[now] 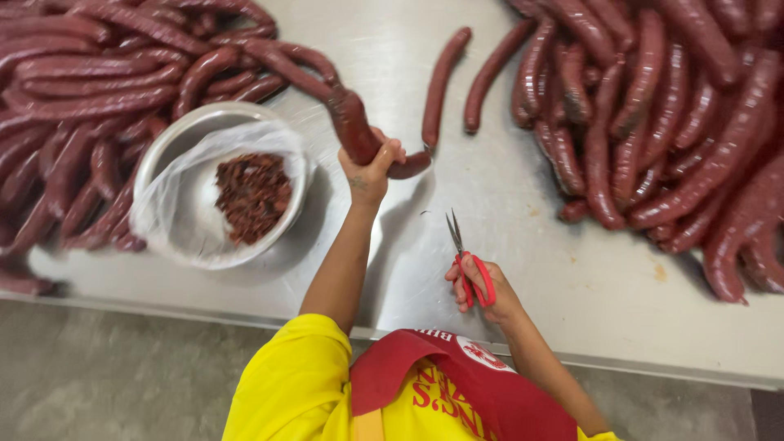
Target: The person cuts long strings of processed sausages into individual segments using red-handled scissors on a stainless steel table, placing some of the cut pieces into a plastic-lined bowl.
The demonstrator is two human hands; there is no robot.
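Yellow shirt [294,384] and red apron [457,384] sit nearest the lens, at the bottom edge. Far left of the steel table [506,188]: a heap of dark red sausages [82,90]. Just beside it, touching the heap, a metal bowl [175,122] lined with a clear plastic bag and holding a small mound of reddish-brown scraps [253,196]. Next, the left hand [369,171], fingers wrapped tight round one sausage [351,122] near its end; the rest of that sausage runs back up to the left heap. Two loose sausages [441,82] lie apart on bare steel. Right hand [482,290] is closed through the red handles of scissors [465,261], blades nearly together, pointing away, well short of the held sausage. Far right: a second heap [670,122]. Judgement: trimming appears to be in hand, between cuts; a cut would call for opening the blades and bringing them to the gripped end.
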